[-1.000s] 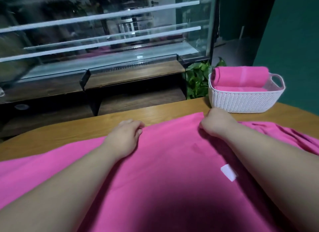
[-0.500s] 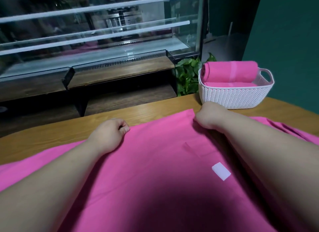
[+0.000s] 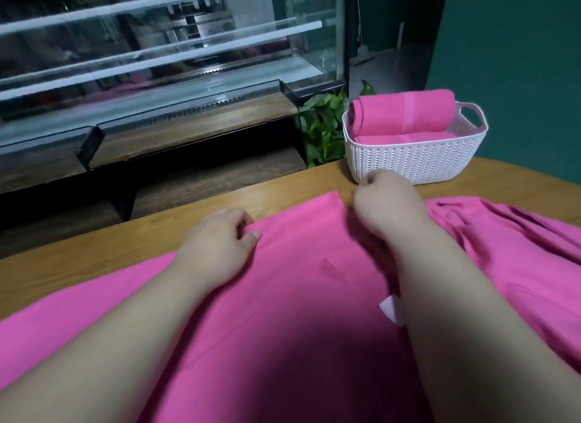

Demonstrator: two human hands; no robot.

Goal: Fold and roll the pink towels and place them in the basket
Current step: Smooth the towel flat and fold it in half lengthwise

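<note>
"While the left hand point(image 3: 217, 245) pinches the far edge of the pink towel point(image 3: 298, 296), fingers curled over it, could the fold go askew?"

"I'd judge so. The right hand point(image 3: 388, 204) is curled tight just beside the corner, and I cannot tell whether it holds cloth. A one-sided pull would skew the towel spread on the wooden table point(image 3: 94, 262). Beyond, the white basket point(image 3: 415, 161) holds rolled towels point(image 3: 405, 112)."

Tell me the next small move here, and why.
Probably pinch the far corner with the right hand and fold toward you: the pink towel lies flat, the left hand grips its far edge, the right is curled on nothing.
</note>
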